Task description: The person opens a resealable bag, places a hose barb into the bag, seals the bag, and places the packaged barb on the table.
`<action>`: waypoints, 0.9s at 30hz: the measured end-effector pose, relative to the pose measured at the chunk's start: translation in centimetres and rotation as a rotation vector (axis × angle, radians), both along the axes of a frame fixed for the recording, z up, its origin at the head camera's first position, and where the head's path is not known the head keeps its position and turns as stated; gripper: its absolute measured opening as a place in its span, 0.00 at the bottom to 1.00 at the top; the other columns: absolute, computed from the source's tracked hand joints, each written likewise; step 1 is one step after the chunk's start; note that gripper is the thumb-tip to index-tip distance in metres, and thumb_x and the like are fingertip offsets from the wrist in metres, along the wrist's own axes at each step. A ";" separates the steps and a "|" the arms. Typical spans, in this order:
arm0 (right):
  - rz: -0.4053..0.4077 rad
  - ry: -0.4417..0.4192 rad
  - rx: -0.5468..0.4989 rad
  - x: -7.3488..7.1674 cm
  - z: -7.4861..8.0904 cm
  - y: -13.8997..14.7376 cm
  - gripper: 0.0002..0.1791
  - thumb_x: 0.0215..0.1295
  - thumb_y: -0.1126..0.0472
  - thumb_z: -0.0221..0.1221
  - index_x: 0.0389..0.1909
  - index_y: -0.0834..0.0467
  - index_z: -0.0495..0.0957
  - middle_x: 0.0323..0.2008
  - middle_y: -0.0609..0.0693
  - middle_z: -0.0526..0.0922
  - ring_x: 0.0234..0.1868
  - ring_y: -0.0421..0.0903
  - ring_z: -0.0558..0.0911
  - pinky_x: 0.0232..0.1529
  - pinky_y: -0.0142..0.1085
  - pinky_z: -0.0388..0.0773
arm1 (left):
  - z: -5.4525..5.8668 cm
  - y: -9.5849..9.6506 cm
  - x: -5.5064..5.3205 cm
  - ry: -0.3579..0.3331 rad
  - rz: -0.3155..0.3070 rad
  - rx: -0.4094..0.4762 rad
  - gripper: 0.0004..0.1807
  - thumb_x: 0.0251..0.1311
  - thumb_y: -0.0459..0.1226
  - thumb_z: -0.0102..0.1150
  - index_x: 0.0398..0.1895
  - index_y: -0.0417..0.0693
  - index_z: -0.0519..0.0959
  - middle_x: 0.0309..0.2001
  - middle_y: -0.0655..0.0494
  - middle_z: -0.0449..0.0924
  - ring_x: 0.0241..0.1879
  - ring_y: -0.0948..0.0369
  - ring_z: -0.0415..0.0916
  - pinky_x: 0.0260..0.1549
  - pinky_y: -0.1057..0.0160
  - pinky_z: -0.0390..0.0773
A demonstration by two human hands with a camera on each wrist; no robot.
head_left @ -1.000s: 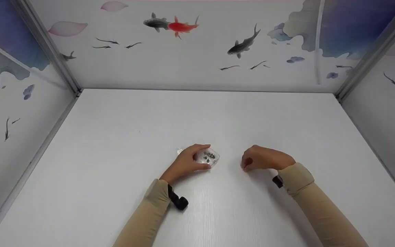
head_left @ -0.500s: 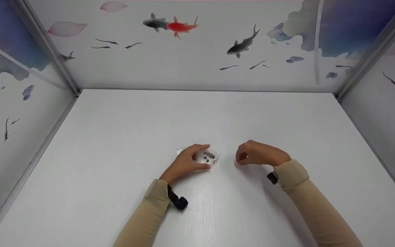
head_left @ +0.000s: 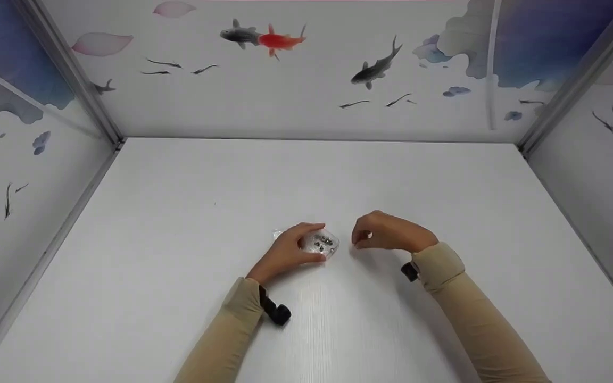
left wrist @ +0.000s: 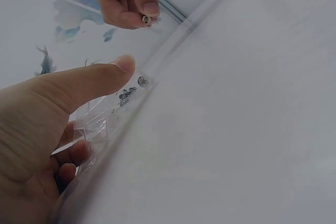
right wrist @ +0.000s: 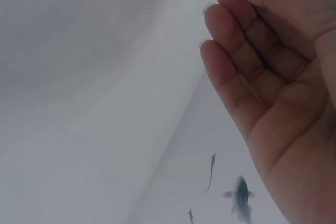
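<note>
My left hand (head_left: 285, 250) holds a small clear plastic container (head_left: 332, 249) on the white table, thumb on the near side and fingers on the far side. Several small dark metal pieces (left wrist: 126, 95) lie in it, with a shinier round one (left wrist: 143, 81) near its edge. Crinkled clear plastic (left wrist: 97, 124) shows under the left palm. Just right of the container, my right hand (head_left: 391, 232) is raised a little over the table. Its thumb and finger pinch a tiny metal piece (left wrist: 146, 20) with something clear beside it; its exact kind is too small to tell.
The white table (head_left: 205, 175) is enclosed by a back wall (head_left: 306, 106) and side walls printed with fish and petals. Grey metal posts (head_left: 572, 80) stand at the back corners. A black wrist mount (head_left: 280, 314) sits at the left cuff.
My right hand has moved left and slightly away from me, closer to the container, still pinching the tiny piece. The left hand and the container have stayed in place.
</note>
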State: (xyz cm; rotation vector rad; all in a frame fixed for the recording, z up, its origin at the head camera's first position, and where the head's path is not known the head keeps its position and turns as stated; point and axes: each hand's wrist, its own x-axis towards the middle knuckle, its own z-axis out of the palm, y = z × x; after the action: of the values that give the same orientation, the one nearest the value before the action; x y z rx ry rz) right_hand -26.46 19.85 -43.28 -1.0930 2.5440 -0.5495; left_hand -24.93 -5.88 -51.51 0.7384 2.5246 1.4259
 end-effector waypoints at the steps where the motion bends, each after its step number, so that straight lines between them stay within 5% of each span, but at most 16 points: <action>1: 0.006 0.003 -0.011 -0.1 0.0 -0.1 0.05 0.59 0.66 0.65 0.36 0.59 0.85 0.35 0.46 0.85 0.37 0.40 0.81 0.42 0.34 0.79 | 0.0 0.0 0.0 -0.001 0.001 -0.005 0.38 0.49 0.46 0.73 0.66 0.55 0.71 0.61 0.58 0.74 0.52 0.62 0.70 0.52 0.62 0.69; 27: 0.053 0.064 -0.147 -1.2 -1.6 -3.1 0.07 0.58 0.68 0.65 0.38 0.61 0.85 0.36 0.50 0.86 0.38 0.43 0.83 0.43 0.36 0.80 | -0.1 0.0 0.0 -0.003 -0.012 0.021 0.38 0.50 0.47 0.72 0.66 0.53 0.70 0.61 0.57 0.74 0.53 0.60 0.70 0.52 0.58 0.68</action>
State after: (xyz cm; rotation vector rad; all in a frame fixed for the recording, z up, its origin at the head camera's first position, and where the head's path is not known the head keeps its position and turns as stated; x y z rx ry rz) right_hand -27.64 16.76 -44.90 -1.2430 2.5543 -0.7079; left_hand -24.94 -5.88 -51.57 0.7535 2.5022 1.4507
